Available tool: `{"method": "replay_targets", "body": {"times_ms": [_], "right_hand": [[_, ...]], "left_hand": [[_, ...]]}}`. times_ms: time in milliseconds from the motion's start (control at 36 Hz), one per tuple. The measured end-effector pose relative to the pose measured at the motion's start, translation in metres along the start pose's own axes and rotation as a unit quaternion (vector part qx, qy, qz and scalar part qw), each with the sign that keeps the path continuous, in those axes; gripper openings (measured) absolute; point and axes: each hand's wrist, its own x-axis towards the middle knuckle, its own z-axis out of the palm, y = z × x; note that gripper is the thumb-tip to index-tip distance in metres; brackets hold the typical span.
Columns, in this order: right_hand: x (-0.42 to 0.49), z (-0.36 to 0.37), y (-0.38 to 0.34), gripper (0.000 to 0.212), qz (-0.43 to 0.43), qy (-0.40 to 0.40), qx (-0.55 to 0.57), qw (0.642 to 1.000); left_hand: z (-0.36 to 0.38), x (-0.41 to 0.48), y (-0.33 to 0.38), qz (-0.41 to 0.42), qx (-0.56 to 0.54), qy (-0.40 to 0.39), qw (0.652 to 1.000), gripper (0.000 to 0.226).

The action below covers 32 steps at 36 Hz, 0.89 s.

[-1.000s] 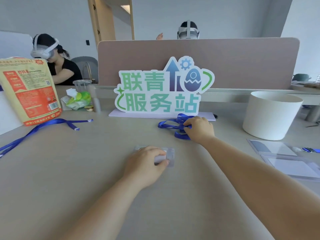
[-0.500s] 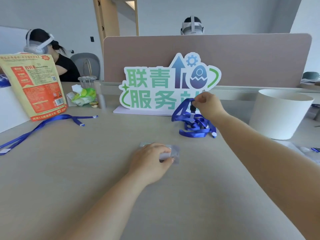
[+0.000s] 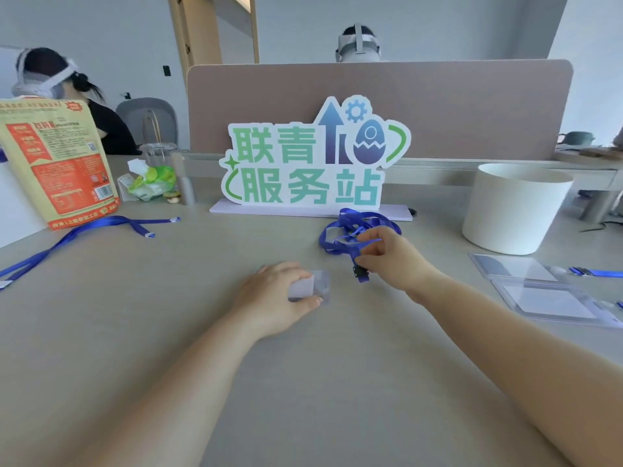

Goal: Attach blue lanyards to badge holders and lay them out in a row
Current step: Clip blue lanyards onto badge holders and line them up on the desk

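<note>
Sign (image 3: 313, 163): stands on the table (image 3: 168, 315).
Partition (image 3: 472, 106): behind the sign.
Tangled lanyard (image 3: 350, 227): just before the sign's right end, pinched by the right hand (image 3: 394, 257).
Held badge holder (image 3: 315, 284): before the sign, under the left hand (image 3: 273, 298).
Loose lanyard (image 3: 84, 230): left of the sign, flat on the table.
Pouch (image 3: 57, 163): further left of the sign, upright.
Tub (image 3: 515, 207): right of the sign.
Spare badge holders (image 3: 553, 301): right of the sign, before the tub.

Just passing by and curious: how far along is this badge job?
Done, it seems: two badge holders on the right, blue straps at their ends. In hand: the left hand grips a clear holder, the right hand holds a bundled lanyard, clip not yet attached. Left: joining these, and a loose lanyard at far left.
</note>
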Motion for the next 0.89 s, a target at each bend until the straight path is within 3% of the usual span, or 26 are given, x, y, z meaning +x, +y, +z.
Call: {"method": "replay_targets", "body": {"times_ms": [139,333,444,556,722,889], "right_hand": [[-0.015,-0.003,0.012,0.027,0.003,-0.01,-0.031,0.999],[-0.016,0.0,0.017,0.024,-0.001,0.053,-0.048,0.997],[-0.019,0.001,0.019,0.036,-0.029,0.025,-0.145,0.989],[-0.02,0.003,0.022,0.027,-0.084,0.05,-0.209,0.973],[-0.021,0.004,0.021,0.025,-0.116,0.024,-0.118,0.986],[-0.016,0.005,0.019,0.036,-0.054,0.013,-0.005,0.998]], "left_hand": [[-0.001,-0.002,0.0,0.004,0.036,-0.048,0.998,0.063],[0.0,-0.004,0.0,-0.016,0.036,-0.004,0.999,0.06],[-0.001,-0.007,0.003,-0.017,0.036,0.0,0.999,0.061],[-0.001,-0.008,0.006,-0.009,0.017,-0.022,1.0,0.063],[0.0,-0.005,0.003,-0.042,-0.02,-0.012,0.999,0.051],[0.001,-0.003,0.003,-0.027,-0.025,-0.009,0.999,0.066]]}}
